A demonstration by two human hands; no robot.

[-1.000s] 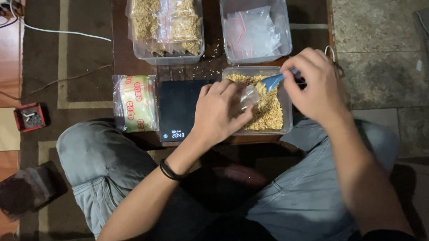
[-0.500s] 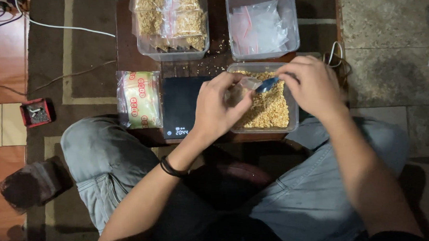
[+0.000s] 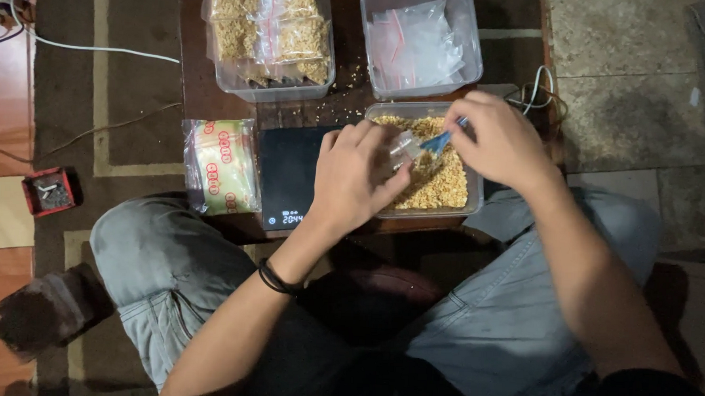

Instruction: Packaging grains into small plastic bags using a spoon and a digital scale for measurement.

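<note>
One small clear bag (image 3: 403, 147), crumpled, half-open.

Scale (image 3: 290, 175) at desk (image 3: 195, 72) centre; tub of granules (image 3: 448, 190) just right of it; wrapped packet (image 3: 221, 167) just left; tub of filled bags (image 3: 268, 36) behind scale; tub of empty bags (image 3: 419, 38) behind granule tub; small tray (image 3: 48, 193) on floor, far left.
</note>
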